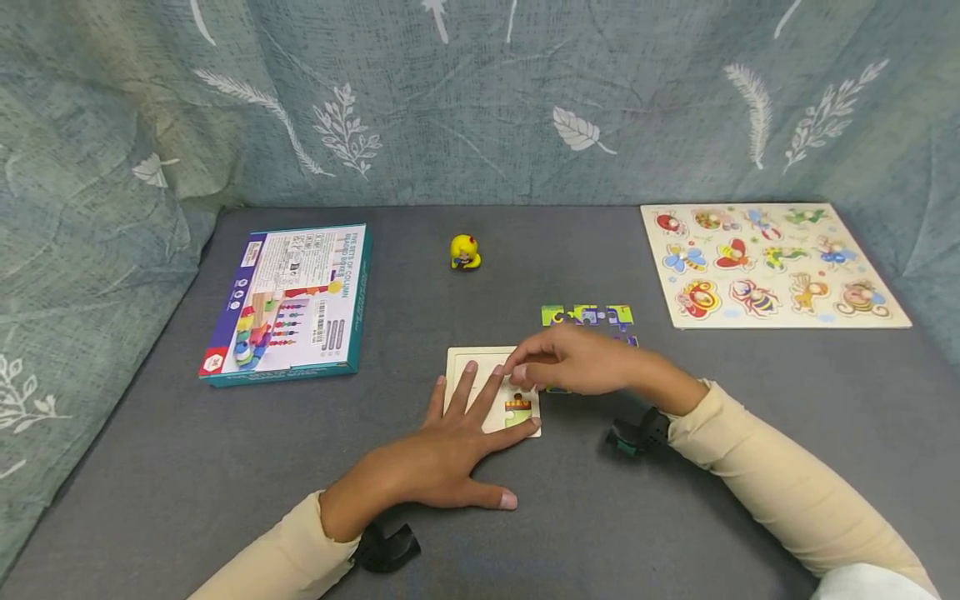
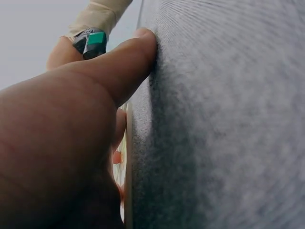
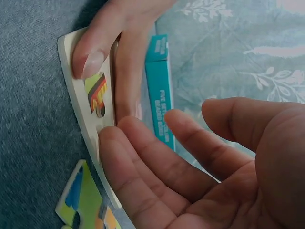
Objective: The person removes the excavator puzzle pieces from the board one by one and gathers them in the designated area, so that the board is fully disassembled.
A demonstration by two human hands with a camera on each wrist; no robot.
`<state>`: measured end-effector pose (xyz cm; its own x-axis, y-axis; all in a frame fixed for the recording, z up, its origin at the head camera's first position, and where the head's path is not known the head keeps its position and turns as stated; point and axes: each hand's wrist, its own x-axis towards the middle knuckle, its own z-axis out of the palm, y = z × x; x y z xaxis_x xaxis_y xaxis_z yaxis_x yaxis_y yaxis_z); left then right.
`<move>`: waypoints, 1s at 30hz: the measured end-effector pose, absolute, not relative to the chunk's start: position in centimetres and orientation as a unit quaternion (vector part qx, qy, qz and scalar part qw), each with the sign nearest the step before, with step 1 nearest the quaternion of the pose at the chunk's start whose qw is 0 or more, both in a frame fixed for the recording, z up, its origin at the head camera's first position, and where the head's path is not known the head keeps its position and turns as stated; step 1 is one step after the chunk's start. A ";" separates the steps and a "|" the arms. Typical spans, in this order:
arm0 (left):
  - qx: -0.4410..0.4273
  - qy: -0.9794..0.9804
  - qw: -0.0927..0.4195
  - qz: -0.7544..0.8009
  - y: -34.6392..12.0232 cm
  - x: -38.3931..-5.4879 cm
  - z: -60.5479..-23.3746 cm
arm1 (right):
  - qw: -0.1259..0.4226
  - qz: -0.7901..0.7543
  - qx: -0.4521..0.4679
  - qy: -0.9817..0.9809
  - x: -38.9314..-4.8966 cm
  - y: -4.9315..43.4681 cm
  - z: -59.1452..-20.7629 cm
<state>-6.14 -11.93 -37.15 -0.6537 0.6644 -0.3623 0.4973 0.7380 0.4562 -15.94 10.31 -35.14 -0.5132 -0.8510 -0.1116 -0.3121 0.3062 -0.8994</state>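
Observation:
A small pale wooden puzzle board (image 1: pixel 480 357) lies on the dark grey table. One puzzle piece (image 1: pixel 517 411), green with a red and yellow band, sits in its near right corner. My left hand (image 1: pixel 446 454) rests spread over the board, fingers straight, thumb out on the table. At the board's right side is my right hand (image 1: pixel 577 362), its fingers loosely bent and fingertips right at the frame. In the right wrist view its thumb stands apart from the fingers and nothing shows between them. Several loose puzzle pieces (image 1: pixel 621 314), green and purple, lie beyond the right hand, partly hidden by it.
A boxed bead toy (image 1: pixel 300 300) lies at the left. A yellow-haired figurine (image 1: pixel 465 252) stands at the back middle. To the back right is a large insect puzzle board (image 1: pixel 720 283). A leaf-patterned curtain (image 1: pixel 480 108) hangs behind the table.

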 end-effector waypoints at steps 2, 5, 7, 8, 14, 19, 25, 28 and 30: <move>0.326 0.895 0.258 0.161 -12.0 -6.1 -37.2 | 0.312 -0.451 -0.389 0.740 -15.8 10.2 -35.1; 0.328 0.896 0.250 0.163 -12.0 -6.1 -37.3 | 0.326 -0.465 -0.386 0.727 -15.7 10.1 -35.1; 0.329 0.896 0.247 0.165 -12.0 -6.1 -37.3 | 0.329 -0.467 -0.383 0.725 -15.7 10.1 -35.1; 0.330 0.897 0.245 0.164 -12.0 -6.1 -37.4 | 0.330 -0.468 -0.380 0.726 -15.6 10.1 -35.0; 0.328 0.898 0.245 0.161 -11.9 -6.0 -37.3 | 0.339 -0.474 -0.338 0.739 -15.5 9.8 -34.8; 0.322 0.899 0.251 0.160 -11.8 -6.0 -37.3 | 0.348 -0.477 -0.305 0.747 -15.3 9.4 -34.6; 0.324 0.900 0.247 0.157 -11.8 -6.0 -37.4 | 0.327 -0.456 -0.309 0.768 -15.0 9.1 -34.5; 0.329 0.901 0.238 0.155 -11.8 -5.9 -37.5 | 0.315 -0.447 -0.310 0.778 -14.8 8.9 -34.6; 0.331 0.901 0.235 0.156 -11.9 -5.9 -37.5 | 0.308 -0.441 -0.310 0.784 -14.6 8.8 -34.5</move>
<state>-5.91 -11.89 -37.48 -0.6711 0.6688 -0.3199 0.5226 0.7328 0.4356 -14.63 8.80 -34.49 -0.6179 -0.7579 -0.2095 -0.2147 0.4190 -0.8822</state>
